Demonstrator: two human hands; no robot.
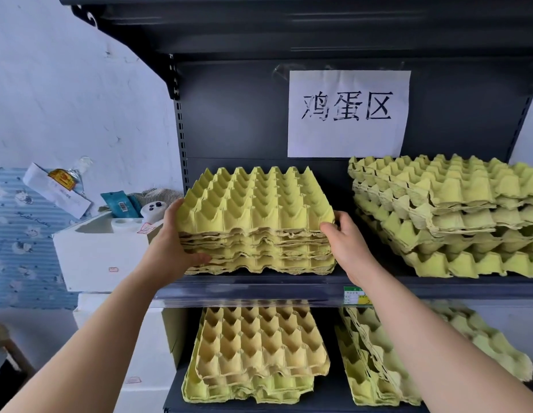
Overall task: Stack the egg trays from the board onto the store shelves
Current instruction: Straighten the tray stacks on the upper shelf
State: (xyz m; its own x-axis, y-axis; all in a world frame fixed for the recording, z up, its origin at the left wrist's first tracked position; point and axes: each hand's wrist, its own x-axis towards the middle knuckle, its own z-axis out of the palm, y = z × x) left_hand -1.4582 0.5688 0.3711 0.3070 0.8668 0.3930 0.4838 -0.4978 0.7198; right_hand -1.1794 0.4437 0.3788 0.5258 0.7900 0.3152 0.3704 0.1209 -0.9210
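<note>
A stack of several yellow-green egg trays (256, 216) rests on the dark middle shelf (259, 286), left of centre. My left hand (177, 248) grips the stack's left front corner, thumb on top and fingers under its edge. My right hand (348, 242) holds the stack's right front corner. A taller, looser egg tray stack (456, 216) sits on the same shelf to the right. On the shelf below lie two more egg tray stacks, one lower left stack (256, 356) and one lower right stack (387, 362), partly hidden by my right forearm.
A white paper sign (348, 114) is taped to the shelf's back panel. An upper shelf (289, 28) overhangs. Left of the unit, white foam boxes (101, 254) hold packets and a white bottle. A price tag (356, 295) is on the shelf rail.
</note>
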